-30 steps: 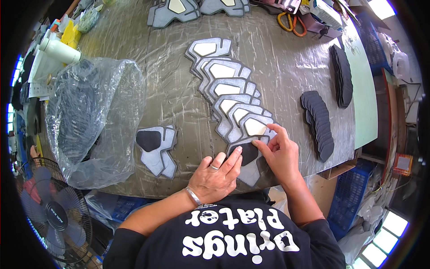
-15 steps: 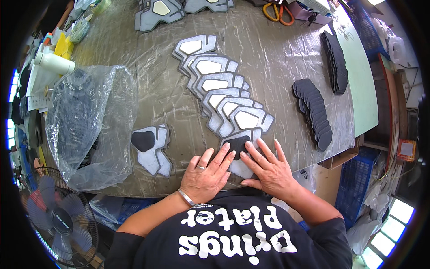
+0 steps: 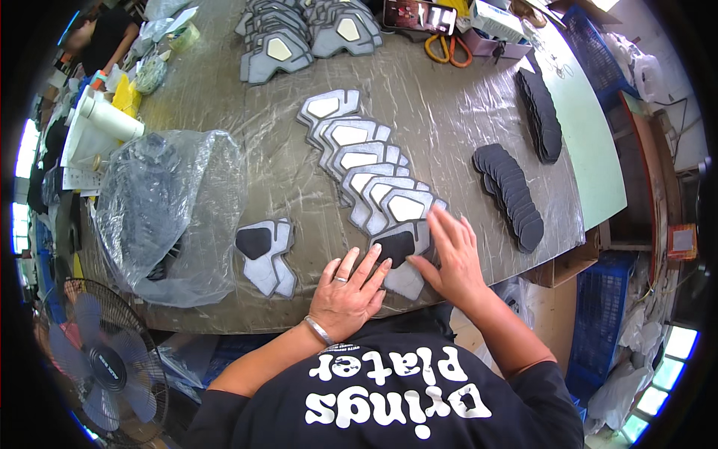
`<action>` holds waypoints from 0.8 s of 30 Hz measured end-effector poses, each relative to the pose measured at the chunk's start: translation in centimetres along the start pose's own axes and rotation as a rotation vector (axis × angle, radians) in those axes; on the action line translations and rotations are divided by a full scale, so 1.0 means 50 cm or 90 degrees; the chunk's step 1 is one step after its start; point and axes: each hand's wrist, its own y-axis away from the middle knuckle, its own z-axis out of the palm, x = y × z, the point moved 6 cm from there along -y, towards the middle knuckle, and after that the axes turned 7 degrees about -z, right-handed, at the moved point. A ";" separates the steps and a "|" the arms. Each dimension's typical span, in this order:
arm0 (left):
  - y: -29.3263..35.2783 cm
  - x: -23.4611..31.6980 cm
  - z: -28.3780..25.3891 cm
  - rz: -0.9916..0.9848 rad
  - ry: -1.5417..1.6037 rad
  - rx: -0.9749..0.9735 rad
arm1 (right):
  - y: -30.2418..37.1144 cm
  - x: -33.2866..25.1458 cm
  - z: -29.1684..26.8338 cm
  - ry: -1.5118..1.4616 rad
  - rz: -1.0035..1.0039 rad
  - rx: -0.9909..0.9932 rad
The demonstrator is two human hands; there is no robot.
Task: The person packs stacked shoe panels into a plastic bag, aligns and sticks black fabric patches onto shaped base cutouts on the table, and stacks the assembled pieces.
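A grey shaped pad (image 3: 406,283) with dark edging lies at the table's near edge, a black patch (image 3: 397,245) on its upper part. My left hand (image 3: 345,297), fingers spread, rests at the pad's left side with its fingertips by the patch. My right hand (image 3: 455,262) is open on the other side; its thumb is close to the pad's right edge and its fingers point toward the overlapping row. In that row, several grey pads (image 3: 374,168) with white panels fan away from me. To the left lie a few stacked pads (image 3: 271,271), the top one bearing a black patch (image 3: 253,242).
Two fanned rows of black patches (image 3: 511,196) (image 3: 540,116) lie on the right. A clear plastic bag (image 3: 176,217) covers the left side. Farther back are pad stacks (image 3: 275,49), orange-handled scissors (image 3: 447,51) and a phone (image 3: 419,16). A fan (image 3: 105,367) stands lower left; a person (image 3: 108,37) is far left.
My right hand has lifted off the black patch and turned, its fingers now farther up and to the right. My left hand stays by the pad. The whole view has shifted slightly.
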 end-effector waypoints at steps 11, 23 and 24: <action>0.051 -0.121 -0.075 -0.166 0.255 0.237 | -0.062 0.027 -0.037 -0.528 0.265 -0.046; 0.181 -0.224 -0.082 -0.462 0.255 0.302 | -0.288 -0.239 0.168 -0.088 -0.144 0.052; 0.173 -0.217 -0.081 -0.455 0.212 0.280 | -0.299 -0.245 0.172 -0.118 -0.122 -0.037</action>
